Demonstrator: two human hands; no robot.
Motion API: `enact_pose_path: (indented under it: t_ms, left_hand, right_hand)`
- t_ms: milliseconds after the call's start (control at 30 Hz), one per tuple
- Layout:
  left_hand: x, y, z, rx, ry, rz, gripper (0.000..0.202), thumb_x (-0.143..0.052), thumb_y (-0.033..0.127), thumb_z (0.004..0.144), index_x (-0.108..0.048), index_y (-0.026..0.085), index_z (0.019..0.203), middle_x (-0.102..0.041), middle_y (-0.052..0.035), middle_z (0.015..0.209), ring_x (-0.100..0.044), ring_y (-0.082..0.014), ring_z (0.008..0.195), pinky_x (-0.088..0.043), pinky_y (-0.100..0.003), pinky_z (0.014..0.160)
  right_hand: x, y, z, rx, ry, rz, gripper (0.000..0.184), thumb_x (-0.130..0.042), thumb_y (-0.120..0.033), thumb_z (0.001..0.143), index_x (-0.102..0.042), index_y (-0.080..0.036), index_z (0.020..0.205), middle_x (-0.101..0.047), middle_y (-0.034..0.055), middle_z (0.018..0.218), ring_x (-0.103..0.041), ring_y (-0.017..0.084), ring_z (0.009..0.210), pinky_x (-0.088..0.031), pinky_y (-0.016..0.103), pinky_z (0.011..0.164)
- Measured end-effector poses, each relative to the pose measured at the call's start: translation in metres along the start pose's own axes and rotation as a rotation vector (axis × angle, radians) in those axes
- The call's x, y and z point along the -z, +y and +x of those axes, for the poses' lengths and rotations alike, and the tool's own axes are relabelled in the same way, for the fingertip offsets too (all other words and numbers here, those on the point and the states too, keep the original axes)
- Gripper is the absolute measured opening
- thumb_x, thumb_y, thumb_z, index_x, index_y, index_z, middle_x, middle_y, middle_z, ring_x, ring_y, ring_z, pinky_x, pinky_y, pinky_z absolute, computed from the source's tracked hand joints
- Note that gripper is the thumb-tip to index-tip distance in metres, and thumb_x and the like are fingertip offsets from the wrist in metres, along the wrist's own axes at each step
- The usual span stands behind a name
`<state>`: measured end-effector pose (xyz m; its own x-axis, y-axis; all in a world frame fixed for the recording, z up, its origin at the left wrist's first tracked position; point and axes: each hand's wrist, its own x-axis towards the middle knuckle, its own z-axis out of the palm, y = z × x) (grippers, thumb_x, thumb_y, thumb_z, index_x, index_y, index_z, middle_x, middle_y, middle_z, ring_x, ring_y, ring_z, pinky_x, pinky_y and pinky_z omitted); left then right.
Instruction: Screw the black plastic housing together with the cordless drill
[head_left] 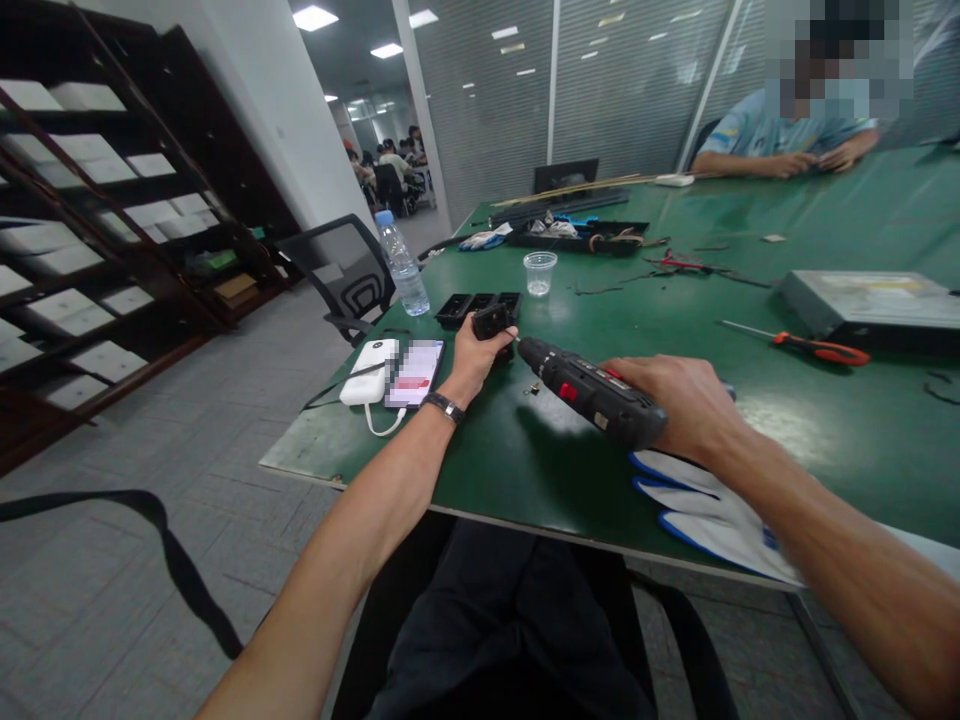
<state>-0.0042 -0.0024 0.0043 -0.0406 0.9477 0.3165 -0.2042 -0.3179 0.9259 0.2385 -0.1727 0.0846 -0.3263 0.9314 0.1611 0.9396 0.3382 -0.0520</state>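
My right hand is wrapped round the grip of a black cordless drill with red switches. The drill points left, its tip close to a small black boxy part. That part is pinched in my left hand, above the table; whether the bit touches it I cannot tell. Just behind the part sits a black divided tray. On the table below the drill's nose lie small metal bits. White gloves with blue edging lie under my right forearm.
A white power bank is cabled to a phone at left. Behind stand a water bottle and a plastic cup. An orange-handled screwdriver lies by a metal case at right. A person sits across the table.
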Motion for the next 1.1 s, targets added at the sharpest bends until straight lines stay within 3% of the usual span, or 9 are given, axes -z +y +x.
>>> enact_pose_path:
  t_ms: [433,600,933,1100]
  left_hand:
    - [0.000,0.000,0.000,0.005,-0.009,0.022,0.050,-0.095,0.031,0.061,-0.066,0.019,0.100,-0.069,-0.0016,0.100,-0.065,-0.0184,0.095,-0.054,-0.037,0.095]
    - [-0.001,0.001,0.000,0.035,-0.004,0.027,0.049,-0.095,0.030,0.062,-0.066,0.019,0.100,-0.071,-0.0015,0.100,-0.065,-0.0175,0.095,-0.055,-0.034,0.092]
    - [0.000,0.001,-0.001,0.043,-0.002,0.029,0.049,-0.094,0.031,0.064,-0.068,0.018,0.104,-0.073,-0.0037,0.105,-0.066,-0.0195,0.100,-0.054,-0.036,0.097]
    - [0.001,0.002,-0.002,0.039,-0.014,0.033,0.049,-0.094,0.031,0.065,-0.069,0.018,0.105,-0.073,-0.0051,0.107,-0.066,-0.0209,0.103,-0.054,-0.038,0.099]
  right_hand:
    - [-0.008,0.005,0.001,0.021,0.043,-0.053,0.033,-0.057,-0.032,0.084,-0.071,-0.026,0.113,-0.078,0.0069,0.101,-0.069,0.027,0.086,-0.035,0.034,0.066]
    - [-0.014,0.010,0.002,0.033,0.071,-0.069,0.038,-0.056,-0.037,0.085,-0.070,-0.027,0.118,-0.078,0.0079,0.111,-0.071,0.029,0.087,-0.038,0.036,0.065]
    - [-0.023,0.016,0.001,0.101,0.171,-0.122,0.044,-0.054,-0.041,0.085,-0.069,-0.028,0.124,-0.079,0.0082,0.115,-0.073,0.030,0.089,-0.046,0.037,0.065]
    - [-0.020,0.015,0.002,0.100,0.146,-0.130,0.047,-0.056,-0.040,0.080,-0.071,-0.027,0.123,-0.079,0.0095,0.114,-0.073,0.031,0.088,-0.048,0.039,0.065]
